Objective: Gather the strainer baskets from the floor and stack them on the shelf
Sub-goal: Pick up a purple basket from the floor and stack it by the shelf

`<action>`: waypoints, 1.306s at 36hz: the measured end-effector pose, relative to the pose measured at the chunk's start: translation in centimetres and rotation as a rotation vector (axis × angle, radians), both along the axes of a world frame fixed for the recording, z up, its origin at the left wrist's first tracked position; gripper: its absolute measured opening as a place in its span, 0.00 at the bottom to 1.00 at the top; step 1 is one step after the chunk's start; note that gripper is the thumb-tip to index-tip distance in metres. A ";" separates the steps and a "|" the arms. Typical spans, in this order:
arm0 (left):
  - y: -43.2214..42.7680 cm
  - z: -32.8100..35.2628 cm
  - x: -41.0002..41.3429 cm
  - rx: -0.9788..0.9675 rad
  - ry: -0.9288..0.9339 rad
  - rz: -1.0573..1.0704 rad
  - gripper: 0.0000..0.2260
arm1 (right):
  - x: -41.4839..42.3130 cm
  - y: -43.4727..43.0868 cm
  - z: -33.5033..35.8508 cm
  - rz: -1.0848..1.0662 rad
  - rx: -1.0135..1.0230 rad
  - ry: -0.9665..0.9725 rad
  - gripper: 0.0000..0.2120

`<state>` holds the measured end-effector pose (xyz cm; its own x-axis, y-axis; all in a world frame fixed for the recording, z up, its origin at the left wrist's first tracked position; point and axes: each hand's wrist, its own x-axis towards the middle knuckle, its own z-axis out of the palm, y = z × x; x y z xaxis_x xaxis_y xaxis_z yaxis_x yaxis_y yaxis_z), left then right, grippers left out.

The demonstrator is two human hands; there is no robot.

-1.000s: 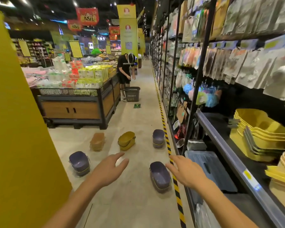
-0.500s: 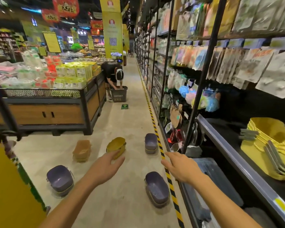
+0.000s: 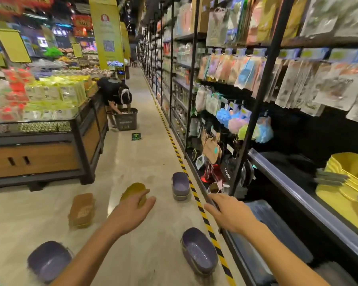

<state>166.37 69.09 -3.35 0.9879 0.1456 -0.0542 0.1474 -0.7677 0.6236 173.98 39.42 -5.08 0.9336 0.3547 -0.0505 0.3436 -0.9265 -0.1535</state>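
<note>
Several strainer baskets lie on the shop floor. A purple basket [image 3: 199, 251] sits near the striped floor line, another purple basket [image 3: 49, 261] at the lower left, and a third purple basket [image 3: 180, 185] farther up the aisle. A tan basket [image 3: 82, 209] and a yellow basket [image 3: 134, 189] lie in the middle. My left hand [image 3: 132, 213] hangs open in the air in front of the yellow basket, holding nothing. My right hand [image 3: 230, 213] is open too, stretched out above the striped line. Yellow baskets [image 3: 347, 182] are stacked on the shelf [image 3: 293, 195] at the right.
Tall shelving with hanging packets runs along the right. A wooden display stand [image 3: 50, 153] with goods fills the left. A person [image 3: 117, 93] bends over a dark shopping basket [image 3: 125, 119] farther up the aisle. A lidded plastic bin [image 3: 277, 226] sits under the shelf.
The view has moved forward down the aisle past the yellow pillar, so the baskets are closer. Both hands stay open and outstretched. The distant person has bent down to the shopping basket.
</note>
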 end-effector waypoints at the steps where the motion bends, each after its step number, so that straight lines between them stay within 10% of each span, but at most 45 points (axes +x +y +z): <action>1: 0.4 -0.3 1.2 0.001 0.005 -0.011 0.25 | 0.8 0.2 -0.2 -0.012 0.002 0.001 0.28; 21: -0.4 -0.8 27.4 0.191 0.043 -0.224 0.25 | 22.1 -0.6 -2.3 -0.207 0.089 0.013 0.28; 47: -9.6 -8.8 52.5 0.013 0.238 -0.735 0.23 | 28.7 -4.3 -8.3 -0.872 0.169 0.183 0.29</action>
